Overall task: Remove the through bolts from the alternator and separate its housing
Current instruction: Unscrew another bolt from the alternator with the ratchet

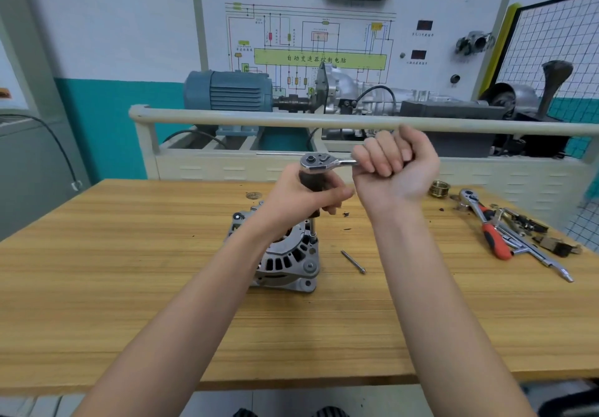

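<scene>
Bare forearms reach forward over the desk point(97, 287), both raised above the alternator point(285, 261). Alternator: silver, ribbed and slotted housing, standing mid-desk toward the far edge. Left hand point(304, 196) curls round the dark grip of an extension point(312, 228) standing upright on the housing's right rim. Right hand point(395, 170), clenched, grasps the handle of a ratchet point(319, 161) seated atop that grip. One loose bolt point(353, 261) lies just right of the alternator. Spare tools point(505, 232) lie near the right edge.
</scene>
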{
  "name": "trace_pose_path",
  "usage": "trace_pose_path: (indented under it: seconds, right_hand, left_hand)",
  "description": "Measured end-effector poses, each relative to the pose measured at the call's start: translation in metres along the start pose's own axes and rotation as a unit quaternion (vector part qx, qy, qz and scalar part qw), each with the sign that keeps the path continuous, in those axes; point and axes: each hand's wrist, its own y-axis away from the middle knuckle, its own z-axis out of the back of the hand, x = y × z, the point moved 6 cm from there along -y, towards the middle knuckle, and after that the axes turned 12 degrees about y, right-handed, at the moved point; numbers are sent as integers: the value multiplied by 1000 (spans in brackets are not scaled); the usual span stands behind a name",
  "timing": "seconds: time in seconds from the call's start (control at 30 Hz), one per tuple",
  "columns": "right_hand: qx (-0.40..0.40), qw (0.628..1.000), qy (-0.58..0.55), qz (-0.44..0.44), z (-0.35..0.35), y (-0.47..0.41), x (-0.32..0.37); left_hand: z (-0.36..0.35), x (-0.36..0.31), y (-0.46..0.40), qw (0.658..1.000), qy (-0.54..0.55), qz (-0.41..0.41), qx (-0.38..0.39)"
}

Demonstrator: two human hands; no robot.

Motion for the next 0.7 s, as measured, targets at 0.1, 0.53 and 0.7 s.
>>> trace_pose_path:
  seconds: [0.1,0.53,0.7]
  right_hand:
    - [15,985,-64,-160,1,-25,-12]
    - [-21,990,40,130,0,27,2]
    - [-8,999,21,47,3,10,4]
  left_hand:
    - [-6,-2,-2,999,-4,10,36]
    - [-4,14,-11,986,50,29,-154]
    - [-2,9,-8,997,24,22,-71]
